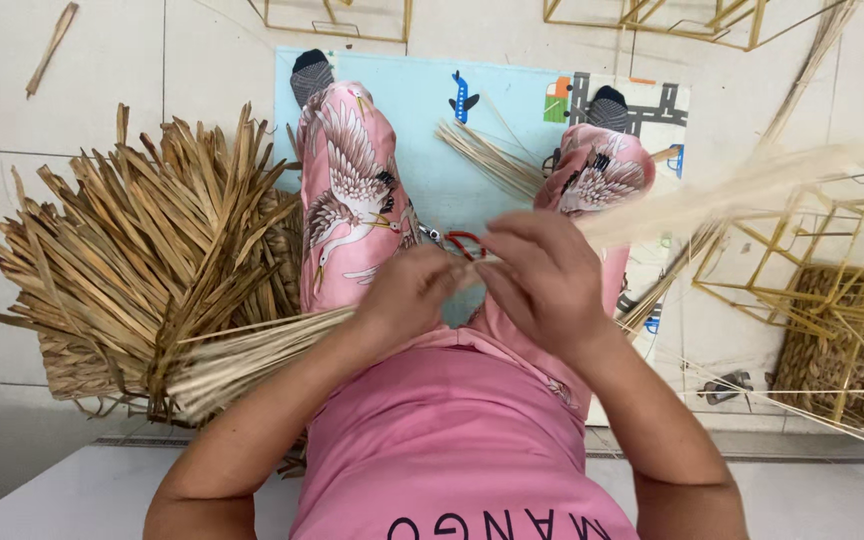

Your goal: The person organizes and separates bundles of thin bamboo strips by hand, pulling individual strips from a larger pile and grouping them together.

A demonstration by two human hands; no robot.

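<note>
Two hands meet at the middle of the frame, over the lap of a person seated on a light blue play mat (422, 110) with legs stretched toward the top of the picture. Between them runs a long bundle of pale straw stalks (252, 350), its long axis lying almost level across the frame, tilted slightly upward to the right. One end fans out at lower left beyond the left hand (404, 295); the other end, blurred, sweeps out past the right hand (542, 285) toward the upper right. Both hands sit on the bundle near its middle, so neither is nearer than the other.

The left hand is curled closed around the stalks, fingers wrapped over them. The right hand is also bent around the bundle, fingers folded narrow and pointing left; exactly how tight it pinches cannot be told, since the back of the hand hides the fingertips.

Just above the hands a small red-handled tool (462, 240) lies on the lap. A big heap of dried flat leaves (142, 260) fills the left of the frame, and woven straw frames (832, 280) stand at the right.
</note>
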